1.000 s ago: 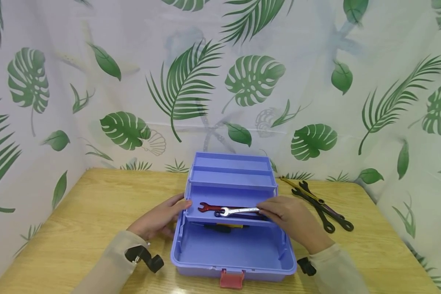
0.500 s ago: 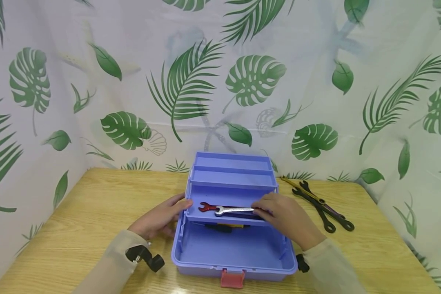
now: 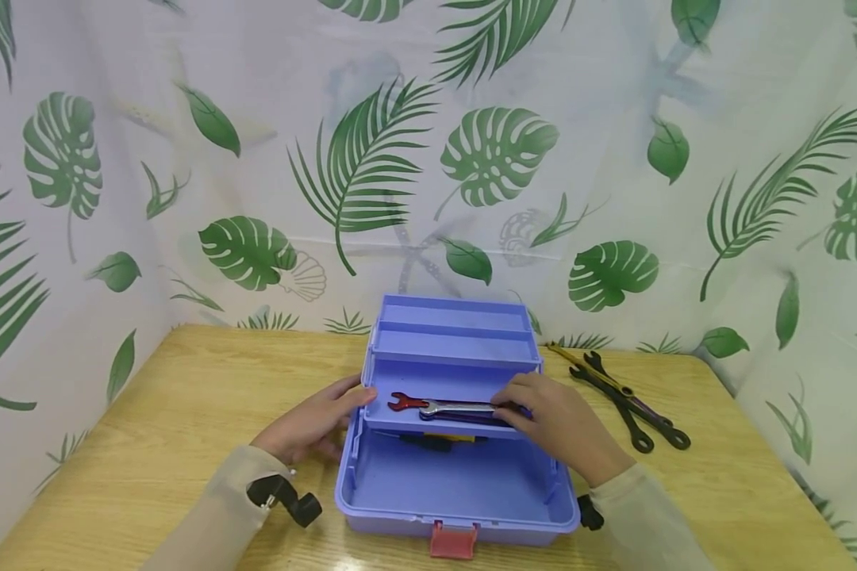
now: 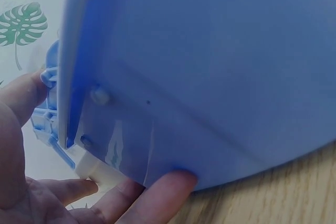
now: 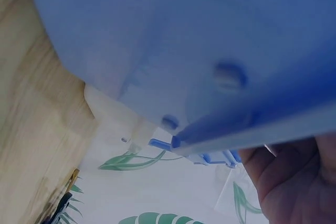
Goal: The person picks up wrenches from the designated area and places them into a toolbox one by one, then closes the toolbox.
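Observation:
A lilac-blue toolbox (image 3: 457, 488) stands open, its stepped trays raised at the back. In the lower tray (image 3: 443, 377) lie a red wrench (image 3: 402, 402), a silver wrench (image 3: 457, 408) and a dark wrench (image 3: 482, 420), side by side. My right hand (image 3: 553, 420) reaches over the tray's right side and pinches the right end of the silver wrench; that end is hidden by the fingers. My left hand (image 3: 310, 420) grips the toolbox's left side, thumb on the tray edge. In the left wrist view, fingertips (image 4: 170, 184) press the box wall.
Several dark wrenches (image 3: 632, 412) and a yellow one (image 3: 587, 367) lie crossed on the wooden table (image 3: 186, 412), right of the toolbox. Under the tray sits a black-and-yellow item (image 3: 439, 441). A red latch (image 3: 453, 541) hangs in front. Leaf-printed cloth (image 3: 371, 182) closes off the back and sides.
My right hand has moved slightly left and lowered the silver wrench into the tray beside the red one. The left hand keeps its hold on the toolbox.

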The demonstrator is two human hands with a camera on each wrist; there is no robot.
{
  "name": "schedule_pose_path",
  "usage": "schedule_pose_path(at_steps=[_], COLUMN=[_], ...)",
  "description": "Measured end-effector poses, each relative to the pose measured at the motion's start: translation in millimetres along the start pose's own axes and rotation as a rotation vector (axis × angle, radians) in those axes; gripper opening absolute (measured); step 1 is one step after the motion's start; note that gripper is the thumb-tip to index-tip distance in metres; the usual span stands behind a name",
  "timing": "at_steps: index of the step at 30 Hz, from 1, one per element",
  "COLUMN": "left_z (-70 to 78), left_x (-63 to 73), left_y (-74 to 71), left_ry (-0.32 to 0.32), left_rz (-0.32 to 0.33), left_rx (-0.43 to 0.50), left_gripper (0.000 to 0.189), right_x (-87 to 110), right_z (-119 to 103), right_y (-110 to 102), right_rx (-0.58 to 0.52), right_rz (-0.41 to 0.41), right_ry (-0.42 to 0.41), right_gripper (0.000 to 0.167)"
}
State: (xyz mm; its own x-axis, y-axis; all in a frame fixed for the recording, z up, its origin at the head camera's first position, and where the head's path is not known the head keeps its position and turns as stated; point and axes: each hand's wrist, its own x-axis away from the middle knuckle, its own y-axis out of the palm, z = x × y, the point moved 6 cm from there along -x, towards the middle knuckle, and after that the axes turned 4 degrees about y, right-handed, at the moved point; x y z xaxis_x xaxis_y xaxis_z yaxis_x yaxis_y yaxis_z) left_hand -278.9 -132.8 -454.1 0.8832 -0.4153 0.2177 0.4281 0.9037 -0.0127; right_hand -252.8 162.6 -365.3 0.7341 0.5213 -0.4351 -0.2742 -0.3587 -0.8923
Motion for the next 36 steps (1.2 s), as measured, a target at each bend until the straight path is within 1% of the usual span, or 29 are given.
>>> schedule_pose_path(at_steps=[7, 12, 14, 18, 21, 24, 27, 29, 31, 34, 36], left_z=[0.1, 0.2, 0.0, -1.1, -2.2, -2.4, -2.2, -2.0, -1.7, -1.2, -0.8], left_x=[0.3, -0.4, -0.8, -1.1, -1.2, -1.4, -1.6, -1.5, -0.8, 0.7, 1.4], left_y=[0.9, 1.9, 1.8, 0.8, 0.0, -0.4, -0.8, -1.1, -1.1, -0.9, -0.5], left_ry=[0.007, 0.008, 0.006, 0.000, -0.002, -0.002, -0.004, -0.004, -0.006, -0.008, -0.006], left_rz=[-0.005, -0.003, -0.001, 0.003, 0.003, 0.002, 0.008, 0.013, 0.019, 0.026, 0.029], left_rx=[0.002, 0.005, 0.004, -0.001, -0.003, -0.003, -0.008, -0.008, -0.010, -0.011, -0.019], left_gripper=[0.078, 0.078, 0.078, 0.079, 0.080, 0.080, 0.081, 0.082, 0.083, 0.083, 0.084], right_x=[1.4, 3.4, 5.6, 14.0, 22.1, 29.5, 39.0, 45.3, 50.6, 57.1, 60.4], right_z=[2, 5, 9, 21, 35, 55, 78, 93, 105, 118, 124], right_y=[-1, -3, -6, -21, -33, -43, -50, -50, -47, -39, -35], right_rx=[-0.009, -0.030, -0.057, -0.088, -0.048, 0.003, 0.048, 0.049, 0.047, 0.035, 0.038], right_rz=[0.011, -0.015, -0.023, 0.055, 0.144, 0.192, 0.202, 0.168, 0.115, 0.027, -0.013], right_ry=[-0.011, -0.034, -0.031, -0.025, 0.009, 0.121, 0.273, 0.364, 0.436, 0.511, 0.544], right_gripper=[0.015, 0.012, 0.013, 0.017, 0.020, 0.019, 0.020, 0.023, 0.026, 0.030, 0.031])
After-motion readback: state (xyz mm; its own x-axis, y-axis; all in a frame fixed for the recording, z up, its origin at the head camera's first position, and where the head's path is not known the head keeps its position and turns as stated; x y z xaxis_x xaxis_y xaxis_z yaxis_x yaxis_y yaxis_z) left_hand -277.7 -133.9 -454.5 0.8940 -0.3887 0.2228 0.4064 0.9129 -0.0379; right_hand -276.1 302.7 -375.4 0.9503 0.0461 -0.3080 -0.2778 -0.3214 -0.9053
